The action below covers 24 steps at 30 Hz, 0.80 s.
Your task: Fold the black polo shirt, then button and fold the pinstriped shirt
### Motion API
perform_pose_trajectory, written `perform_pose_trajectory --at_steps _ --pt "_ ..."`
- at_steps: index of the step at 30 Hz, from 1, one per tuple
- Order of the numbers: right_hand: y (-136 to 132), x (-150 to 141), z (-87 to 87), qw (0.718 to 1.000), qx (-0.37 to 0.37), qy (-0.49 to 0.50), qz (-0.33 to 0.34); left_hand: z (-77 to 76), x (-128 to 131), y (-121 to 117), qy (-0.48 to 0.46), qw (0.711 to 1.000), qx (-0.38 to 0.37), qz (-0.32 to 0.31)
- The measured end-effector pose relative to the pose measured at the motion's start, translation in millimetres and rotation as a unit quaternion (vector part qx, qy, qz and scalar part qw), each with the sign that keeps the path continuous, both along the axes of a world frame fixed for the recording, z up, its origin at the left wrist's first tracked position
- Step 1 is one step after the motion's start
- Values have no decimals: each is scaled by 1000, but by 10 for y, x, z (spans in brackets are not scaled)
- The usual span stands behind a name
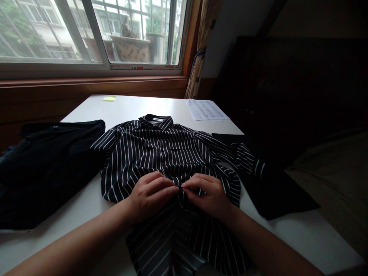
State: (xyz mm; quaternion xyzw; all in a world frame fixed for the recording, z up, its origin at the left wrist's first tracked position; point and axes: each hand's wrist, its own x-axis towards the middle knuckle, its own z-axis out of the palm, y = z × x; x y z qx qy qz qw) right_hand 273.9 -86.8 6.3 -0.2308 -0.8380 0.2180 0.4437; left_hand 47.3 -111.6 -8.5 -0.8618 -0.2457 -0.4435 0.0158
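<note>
A black shirt with white stripes (155,151) lies spread face up on the white table, its collar toward the window and its lower part hanging toward me. My left hand (152,191) pinches the front placket with thumb and fingertips. Opposite it, my right hand (208,191) pinches the same spot, so the fingertips of both hands nearly meet at the middle of the shirt. Whether a button sits between them is too small to make out. Below the hands the two front panels part, and the cloth there is in shadow.
Folded black clothing (51,168) lies at the left of the white table (138,103). Another black cloth (276,191) sits under the shirt's right sleeve. Printed papers (207,109) and a yellow sticky note (109,98) are at the far edge, before a window (138,34).
</note>
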Motion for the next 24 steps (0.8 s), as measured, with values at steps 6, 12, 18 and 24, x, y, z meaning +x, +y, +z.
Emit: perform_pose_trajectory --at_steps 6,12,18,24 --pt "0 0 -6 1000 13 3 5 -28 -9 0 3 1000 2 7" --pt "-1 7 -16 1000 29 -5 2 -25 -1 -1 16 1000 0 10" --pt "-9 10 -20 999 33 -9 5 -54 -5 11 10 1000 -19 -13" --pt "-9 1 -1 999 39 -3 4 -64 -11 -8 7 999 -15 -30"
